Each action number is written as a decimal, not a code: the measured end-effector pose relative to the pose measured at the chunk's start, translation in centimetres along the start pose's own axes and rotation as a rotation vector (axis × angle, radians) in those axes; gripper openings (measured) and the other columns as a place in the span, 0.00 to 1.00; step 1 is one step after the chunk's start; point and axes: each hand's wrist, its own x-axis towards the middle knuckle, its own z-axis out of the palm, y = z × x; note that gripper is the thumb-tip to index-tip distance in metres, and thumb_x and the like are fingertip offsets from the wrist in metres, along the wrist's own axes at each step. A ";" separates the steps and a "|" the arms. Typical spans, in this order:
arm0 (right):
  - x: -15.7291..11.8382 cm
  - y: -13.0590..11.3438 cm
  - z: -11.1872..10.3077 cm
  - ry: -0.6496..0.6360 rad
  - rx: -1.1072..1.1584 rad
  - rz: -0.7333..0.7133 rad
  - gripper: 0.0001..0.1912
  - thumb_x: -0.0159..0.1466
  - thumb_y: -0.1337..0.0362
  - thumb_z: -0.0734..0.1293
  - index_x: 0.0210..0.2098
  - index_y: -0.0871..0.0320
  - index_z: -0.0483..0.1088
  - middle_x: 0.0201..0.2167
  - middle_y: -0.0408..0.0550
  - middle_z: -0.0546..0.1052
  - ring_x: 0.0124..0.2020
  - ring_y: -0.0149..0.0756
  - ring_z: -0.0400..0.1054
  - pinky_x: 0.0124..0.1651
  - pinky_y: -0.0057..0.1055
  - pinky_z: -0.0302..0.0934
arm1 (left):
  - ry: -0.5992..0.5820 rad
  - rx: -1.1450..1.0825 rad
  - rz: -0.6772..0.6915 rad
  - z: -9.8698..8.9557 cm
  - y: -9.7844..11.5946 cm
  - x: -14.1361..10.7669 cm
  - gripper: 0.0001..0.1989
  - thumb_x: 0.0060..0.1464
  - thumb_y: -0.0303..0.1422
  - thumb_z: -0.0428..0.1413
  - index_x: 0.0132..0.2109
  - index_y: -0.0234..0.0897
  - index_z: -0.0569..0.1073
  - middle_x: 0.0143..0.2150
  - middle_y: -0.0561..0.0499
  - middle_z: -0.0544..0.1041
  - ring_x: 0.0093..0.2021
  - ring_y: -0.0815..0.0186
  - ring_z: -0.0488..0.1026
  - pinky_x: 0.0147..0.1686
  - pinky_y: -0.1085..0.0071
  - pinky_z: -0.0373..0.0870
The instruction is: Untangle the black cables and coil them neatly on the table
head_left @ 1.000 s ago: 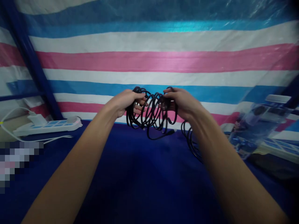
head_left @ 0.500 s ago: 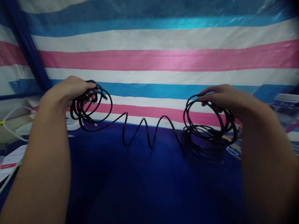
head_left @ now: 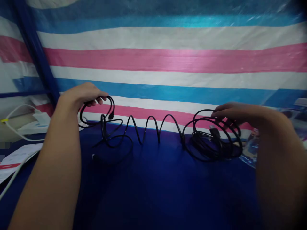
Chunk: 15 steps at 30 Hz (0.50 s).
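Observation:
A long black cable (head_left: 146, 127) stretches in loose waves between my hands, above and on the dark blue table. At the left, my left hand (head_left: 92, 94) is closed around a few of its loops, with a dark connector hanging below the fingers. Another cable end with a light metal tip lies on the table below that hand. On the right, my right hand (head_left: 227, 113) pinches the top of a larger bundle of coils, whose lower loops rest on the table. A connector with a metal plug (head_left: 214, 130) shows inside that bundle.
A white power strip (head_left: 35, 126) with a plugged-in adapter and white cord sits at the far left. Printed paper (head_left: 20, 159) lies in front of it. Behind my right wrist is a clear plastic item (head_left: 250, 150). A striped sheet (head_left: 153, 59) hangs at the back.
Loops have dropped from my left hand onto the table, leaving fewer in its grip. My right hand has lowered its coils and moved slightly right. The cable's waves between them have shifted.

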 end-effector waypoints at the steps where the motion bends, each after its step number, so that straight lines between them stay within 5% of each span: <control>1: -0.4 -0.2 0.0 0.003 0.002 0.009 0.12 0.60 0.60 0.60 0.36 0.61 0.69 0.33 0.56 0.74 0.28 0.36 0.68 0.33 0.34 0.63 | -0.043 0.040 0.025 0.2 0.1 0.0 0.09 0.44 0.32 0.60 0.24 0.31 0.71 0.20 0.48 0.69 0.19 0.70 0.60 0.18 0.75 0.54; 5: -2.2 -1.4 0.0 0.039 0.076 0.035 0.19 0.60 0.53 0.61 0.46 0.57 0.66 0.37 0.59 0.74 0.31 0.40 0.71 0.35 0.36 0.64 | -0.233 0.207 0.081 1.2 0.8 0.0 0.14 0.49 0.35 0.56 0.20 0.32 0.71 0.20 0.42 0.70 0.18 0.67 0.62 0.17 0.73 0.58; 10: -3.1 -2.7 0.0 0.063 0.129 -0.074 0.22 0.60 0.51 0.60 0.51 0.54 0.62 0.37 0.58 0.75 0.32 0.39 0.72 0.37 0.36 0.64 | -0.337 0.337 0.117 2.0 1.3 0.3 0.17 0.38 0.44 0.63 0.18 0.35 0.70 0.15 0.49 0.61 0.14 0.70 0.53 0.12 0.74 0.49; 13: -2.9 -2.7 -0.6 0.063 0.115 -0.177 0.23 0.58 0.51 0.62 0.51 0.51 0.63 0.41 0.56 0.74 0.34 0.41 0.72 0.38 0.37 0.64 | -0.319 0.371 0.185 2.2 1.7 0.5 0.12 0.40 0.37 0.62 0.19 0.35 0.71 0.16 0.48 0.64 0.15 0.69 0.57 0.14 0.74 0.52; 15: -2.8 -2.6 -1.0 0.076 0.108 -0.222 0.25 0.56 0.50 0.64 0.51 0.49 0.64 0.43 0.55 0.74 0.36 0.43 0.72 0.38 0.39 0.65 | -0.205 0.391 0.243 2.2 2.1 0.3 0.10 0.43 0.34 0.59 0.19 0.35 0.70 0.19 0.45 0.69 0.17 0.67 0.62 0.16 0.73 0.56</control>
